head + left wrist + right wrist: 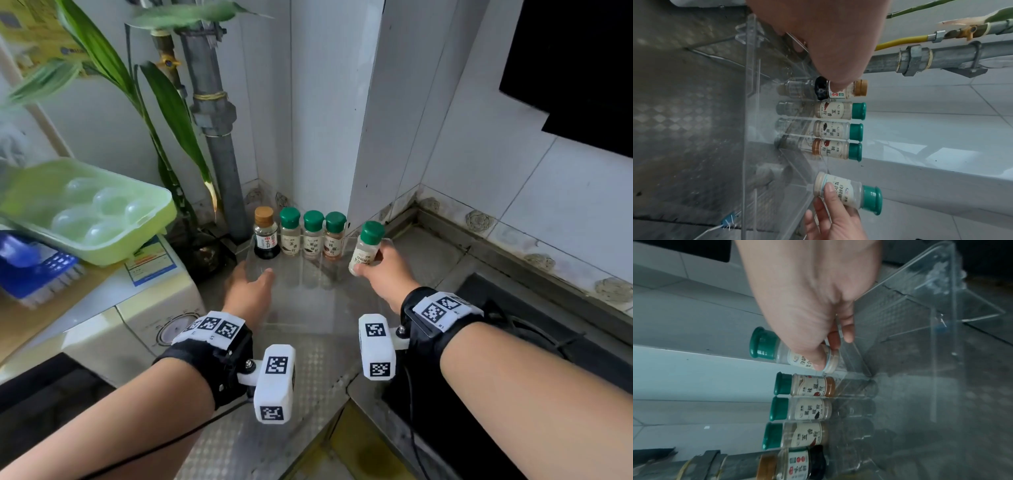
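The right grip (383, 270) is clamped on a green-capped spice bottle (364, 250) with thumb and fingers curled round its lower half. The bottle is tilted, its cap leaning away from the row. It hangs at the right end of a clear acrylic rack (305, 308); whether its base touches the rack cannot be told.

The left grip (248, 291) lies at the rack's left front with fingers fairly straight and apart, holding nothing.

On the rack's far step stands an upright row, each bottle just beside the next: a dark sauce bottle (265, 240) with a tan cap at the left, then three more green-capped bottles (313, 238). The held one is near the rightmost of these, a small gap between them.

The rack sits in the far corner of the patterned metal bench (308, 377), against the white tiled wall. A grey pipe (219, 137) and a leafy plant (164, 113) rise beyond the bench's far left corner. Off its left edge stands a washing machine (154, 301) carrying a pale green egg tray (89, 209) and a blue brush (37, 267).
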Demonstrator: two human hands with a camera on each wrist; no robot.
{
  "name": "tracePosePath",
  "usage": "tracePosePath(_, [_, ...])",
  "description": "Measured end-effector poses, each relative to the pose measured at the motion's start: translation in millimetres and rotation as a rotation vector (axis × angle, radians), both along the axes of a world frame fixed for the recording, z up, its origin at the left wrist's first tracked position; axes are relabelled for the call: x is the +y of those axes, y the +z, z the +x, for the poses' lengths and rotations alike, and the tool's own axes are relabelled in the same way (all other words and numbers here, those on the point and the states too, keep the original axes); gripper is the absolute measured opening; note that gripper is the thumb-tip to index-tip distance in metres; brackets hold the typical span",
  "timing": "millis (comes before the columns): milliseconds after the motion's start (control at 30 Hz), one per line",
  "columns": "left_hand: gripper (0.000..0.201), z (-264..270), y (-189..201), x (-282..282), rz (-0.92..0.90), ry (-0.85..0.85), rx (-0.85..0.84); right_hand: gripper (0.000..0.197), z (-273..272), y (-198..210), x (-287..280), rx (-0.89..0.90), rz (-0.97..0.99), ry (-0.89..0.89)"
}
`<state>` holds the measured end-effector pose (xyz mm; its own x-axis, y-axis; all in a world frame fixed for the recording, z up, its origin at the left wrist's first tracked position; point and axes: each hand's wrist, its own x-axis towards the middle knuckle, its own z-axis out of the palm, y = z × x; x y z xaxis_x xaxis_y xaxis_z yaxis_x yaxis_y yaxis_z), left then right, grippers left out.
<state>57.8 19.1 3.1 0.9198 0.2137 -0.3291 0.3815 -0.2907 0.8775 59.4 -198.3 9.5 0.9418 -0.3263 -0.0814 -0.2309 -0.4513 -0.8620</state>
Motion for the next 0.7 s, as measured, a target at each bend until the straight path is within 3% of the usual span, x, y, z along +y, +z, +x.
tracePosePath(500, [0.071,10.2,-3.7,-2.3,-0.004,0.053,0.068,0.039,60.0,-20.9,-2.5,0.133,-0.262,-0.014])
tracePosePath(700, [0.073,11.4,-3.5,-2.2,-0.008,0.038,0.080,0.038,61.0,-14.2,-0.9,0.151,-0.171,0.002])
